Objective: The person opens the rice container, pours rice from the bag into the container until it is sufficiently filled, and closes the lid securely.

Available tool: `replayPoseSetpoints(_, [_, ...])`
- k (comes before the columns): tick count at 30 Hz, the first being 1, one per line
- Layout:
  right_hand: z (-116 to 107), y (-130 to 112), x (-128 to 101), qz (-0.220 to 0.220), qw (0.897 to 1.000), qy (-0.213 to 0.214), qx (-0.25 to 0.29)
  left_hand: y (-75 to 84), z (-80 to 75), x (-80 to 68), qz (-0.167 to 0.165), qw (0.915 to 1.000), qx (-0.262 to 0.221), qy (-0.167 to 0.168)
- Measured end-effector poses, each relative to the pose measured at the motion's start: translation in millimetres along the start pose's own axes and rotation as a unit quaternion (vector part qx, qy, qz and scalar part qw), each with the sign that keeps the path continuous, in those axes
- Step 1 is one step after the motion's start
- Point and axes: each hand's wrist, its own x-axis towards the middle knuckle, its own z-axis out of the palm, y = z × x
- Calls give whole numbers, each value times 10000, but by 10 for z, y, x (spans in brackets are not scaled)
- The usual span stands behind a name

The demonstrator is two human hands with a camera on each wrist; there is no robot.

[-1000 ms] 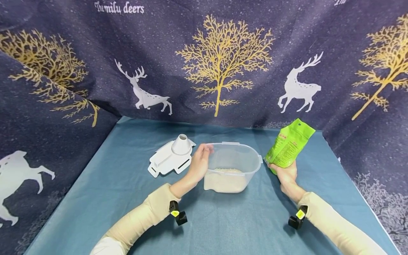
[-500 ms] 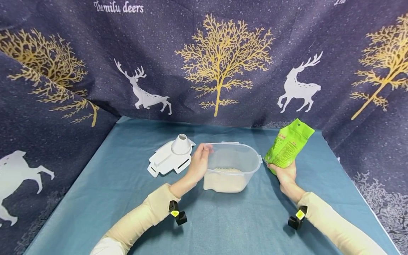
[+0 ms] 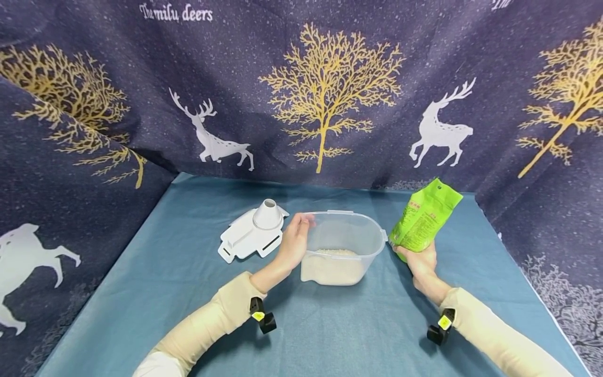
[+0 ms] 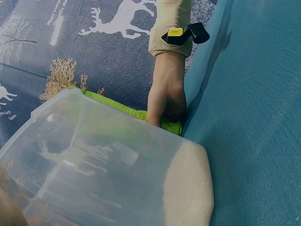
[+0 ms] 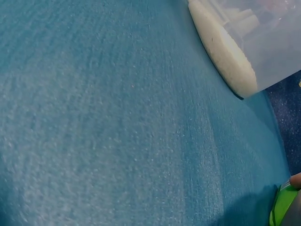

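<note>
Blue tablecloth [image 3: 311, 335]: container [image 3: 335, 269] between hands [image 3: 293, 243] [image 3: 421, 260]; left holds it, right green bag [image 3: 425, 217].

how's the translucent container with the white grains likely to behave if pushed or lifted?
Probably fairly stiff: the translucent plastic container stands with its walls holding their shape. Likely bottom-heavy, so more apt to slide than tip, since the white grains fill only its lower part. Tilted far, it could spill: the grains look loose and its top is open.

The right wrist view's edge crops the green bag [image 5: 283, 202] — and right hand [image 3: 423, 258].
</note>
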Motion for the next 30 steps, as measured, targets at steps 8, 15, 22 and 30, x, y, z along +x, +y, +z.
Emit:
replayPoseSetpoints(8, [3,-4,-50,48,9999,-92,-7,-4,5,1,29,10000,91,11])
replayPoseSetpoints(15, [19,-16,-63,16,10000,13,48,-2,7,6,134,9997,196,41])
replayPoseSetpoints(22, [25,7,-86,-62,9999,-63,103,-4,8,13,132,9997,219,53])
replayPoseSetpoints(30, [33,11,-152,-74,9996,-175,185,-6,0,7,131,9997,198,30])
